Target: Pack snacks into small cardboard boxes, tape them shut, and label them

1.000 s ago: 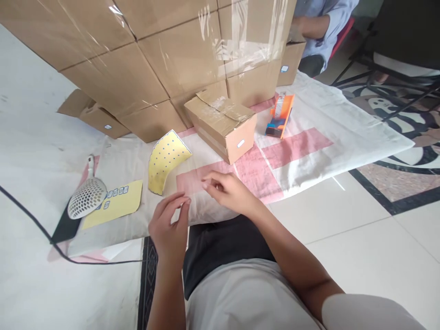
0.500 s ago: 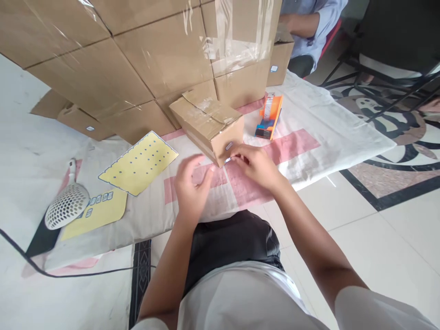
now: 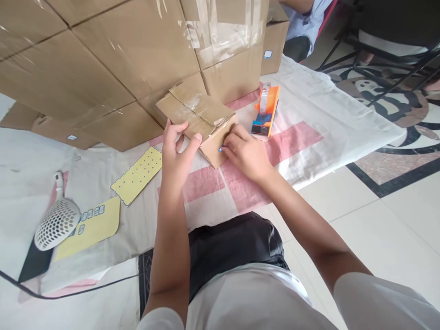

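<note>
A small taped cardboard box [image 3: 195, 110] sits on the cloth in front of me, its short end turned my way. My left hand [image 3: 177, 153] grips its upper left edge, fingers curved along the side and thumb at the near top corner. My right hand [image 3: 245, 151] has its fingers bunched against the box's end face. A small blue-and-white sticker [image 3: 220, 149] shows at those fingertips; part of it is hidden. Right of the box stands an orange tape dispenser [image 3: 266, 112] with a roll of clear tape.
Large taped cartons [image 3: 137, 50] form a wall behind the box. Yellow sticker sheets [image 3: 139, 176] lie to the left, near a white perforated ladle [image 3: 58, 224] and a black cable [image 3: 68, 295]. Another person's sleeve [image 3: 318, 20] shows at the back right, beside a dark chair [image 3: 395, 27].
My left hand has come up onto the box's edge. My right hand has brought the sticker from below the box's end onto that face. The view has shifted slightly.
</note>
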`<state>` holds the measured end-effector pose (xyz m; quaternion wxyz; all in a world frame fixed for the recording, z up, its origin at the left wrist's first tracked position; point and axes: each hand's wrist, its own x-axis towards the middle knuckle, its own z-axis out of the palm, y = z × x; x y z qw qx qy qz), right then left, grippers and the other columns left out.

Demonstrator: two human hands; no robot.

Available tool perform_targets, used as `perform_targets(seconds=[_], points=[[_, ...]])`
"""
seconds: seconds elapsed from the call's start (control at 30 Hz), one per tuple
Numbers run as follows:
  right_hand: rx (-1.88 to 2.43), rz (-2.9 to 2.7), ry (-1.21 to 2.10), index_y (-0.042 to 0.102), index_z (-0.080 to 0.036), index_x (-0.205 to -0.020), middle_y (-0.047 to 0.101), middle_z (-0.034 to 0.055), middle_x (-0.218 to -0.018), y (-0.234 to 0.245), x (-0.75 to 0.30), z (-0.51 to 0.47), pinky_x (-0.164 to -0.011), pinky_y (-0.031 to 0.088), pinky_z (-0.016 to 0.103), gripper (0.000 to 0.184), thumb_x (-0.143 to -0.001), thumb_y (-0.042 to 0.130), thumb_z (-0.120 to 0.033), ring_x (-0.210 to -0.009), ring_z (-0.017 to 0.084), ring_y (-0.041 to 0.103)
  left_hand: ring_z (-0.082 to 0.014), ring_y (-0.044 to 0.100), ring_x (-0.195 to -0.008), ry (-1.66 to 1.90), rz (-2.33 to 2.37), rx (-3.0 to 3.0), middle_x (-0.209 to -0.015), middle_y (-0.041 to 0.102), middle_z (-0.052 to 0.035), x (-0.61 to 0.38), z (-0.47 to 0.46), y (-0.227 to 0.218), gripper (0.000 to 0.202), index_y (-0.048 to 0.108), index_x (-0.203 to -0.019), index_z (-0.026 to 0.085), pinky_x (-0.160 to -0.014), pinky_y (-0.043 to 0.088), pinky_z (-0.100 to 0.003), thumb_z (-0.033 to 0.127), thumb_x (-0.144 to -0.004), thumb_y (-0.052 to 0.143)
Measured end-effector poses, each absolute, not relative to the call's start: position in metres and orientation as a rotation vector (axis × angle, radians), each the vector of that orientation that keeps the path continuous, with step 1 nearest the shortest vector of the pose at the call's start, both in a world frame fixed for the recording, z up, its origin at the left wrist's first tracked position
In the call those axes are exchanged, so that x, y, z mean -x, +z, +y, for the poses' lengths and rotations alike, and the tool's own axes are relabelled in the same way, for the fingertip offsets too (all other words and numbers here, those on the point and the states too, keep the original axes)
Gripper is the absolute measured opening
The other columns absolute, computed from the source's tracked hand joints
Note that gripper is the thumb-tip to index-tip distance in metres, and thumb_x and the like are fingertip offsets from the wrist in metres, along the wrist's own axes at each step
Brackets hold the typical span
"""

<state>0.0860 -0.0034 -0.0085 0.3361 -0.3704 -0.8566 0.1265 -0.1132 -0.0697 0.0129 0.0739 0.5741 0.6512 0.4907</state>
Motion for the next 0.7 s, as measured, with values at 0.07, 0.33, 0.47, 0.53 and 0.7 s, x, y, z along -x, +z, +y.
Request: perform_targets(seconds=[0.07,0.33,0.47,0.53,0.7], points=[[1.041,-2.084,0.350,0.049,-0.018,-0.137,0.051,0.0171,-0.139,-0.010,-0.085,0.005,-0.088,0.051,0.040,0.053,-0.096,0.064,-0.048,-0.121,0.033,0.056,-0.0251,0.060,-0.129,1.456,1.918,-1.622,-0.159,0.041,-0.0032,0.112,-0.071,0.016,0.029,0.059,-0.123,0.034,-0.107,0.056,-0.043,0.042,-0.095,0.065],[0.984,-2.170,0.636,0.035,-0.019,-0.152,0.069,0.0107,-0.110,-0.014,-0.087,0.015,-0.083,0.054,0.039,0.089,-0.084,0.078,-0.056,-0.101,0.033,0.068,-0.0250,0.052,-0.140,1.453,1.761,-1.546,-0.169,0.024,-0.0058,0.110,-0.073,0.014,0.031,0.049,-0.126,0.030,-0.104,0.057,-0.040,0.039,-0.098,0.058],[0.791,-1.996,0.647,0.040,-0.024,-0.149,0.069,0.0108,-0.119,-0.018,-0.100,-0.009,-0.088,0.057,0.042,0.078,-0.089,0.070,-0.063,-0.105,0.031,0.068,-0.0304,0.042,-0.150,1.583,1.608,-1.671,-0.174,0.014,-0.0070,0.089,-0.101,0.033,0.042,0.053,-0.131,0.028,-0.112,0.051,-0.043,0.039,-0.093,0.068],[0.699,-1.853,0.621,0.041,-0.028,-0.147,0.065,0.0109,-0.130,-0.016,-0.117,-0.021,-0.096,0.057,0.045,0.073,-0.089,0.070,-0.062,-0.115,0.031,0.066,-0.0332,0.035,-0.154,1.600,1.555,-1.780,-0.175,0.012,-0.0041,0.065,-0.112,0.052,0.051,0.053,-0.138,0.032,-0.111,0.053,-0.042,0.041,-0.091,0.071],[0.783,-1.547,0.386,0.038,-0.032,-0.147,0.057,0.0117,-0.139,0.001,-0.203,-0.020,-0.107,0.053,0.053,0.073,-0.088,0.074,-0.057,-0.130,0.033,0.059,-0.0313,0.033,-0.155,1.602,1.223,-2.043,-0.170,0.029,-0.0026,-0.030,-0.075,0.089,0.052,0.046,-0.148,0.034,-0.116,0.048,-0.042,0.046,-0.100,0.059]])
